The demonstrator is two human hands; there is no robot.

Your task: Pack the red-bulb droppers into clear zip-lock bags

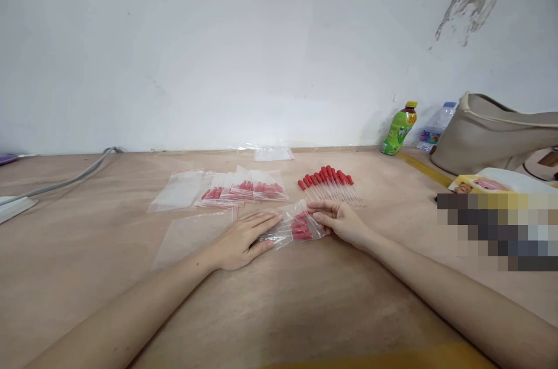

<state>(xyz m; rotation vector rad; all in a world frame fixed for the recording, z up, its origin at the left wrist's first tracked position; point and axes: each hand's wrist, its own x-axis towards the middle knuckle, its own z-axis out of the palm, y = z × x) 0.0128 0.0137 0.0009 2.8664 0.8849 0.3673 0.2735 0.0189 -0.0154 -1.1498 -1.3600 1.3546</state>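
A clear zip bag (284,230) with several red-capped droppers (300,230) inside lies on the table between my hands. My left hand (244,238) is flat with its fingers stretched out, resting on the bag's left part. At the bag's right edge, my right hand (342,222) pinches the plastic between thumb and fingers. Just beyond is a fanned row of loose droppers (329,176) with red bulbs and clear stems. Several filled bags (246,187) overlap one another behind my left hand. Under and left of that hand lies a flat clear bag (192,235).
More flat clear bags (176,190) lie at the left, and another bag (274,153) is by the wall. A green bottle (399,129), a water bottle (438,125) and a beige handbag (483,133) stand at the back right. A grey cable (82,170) crosses the left side.
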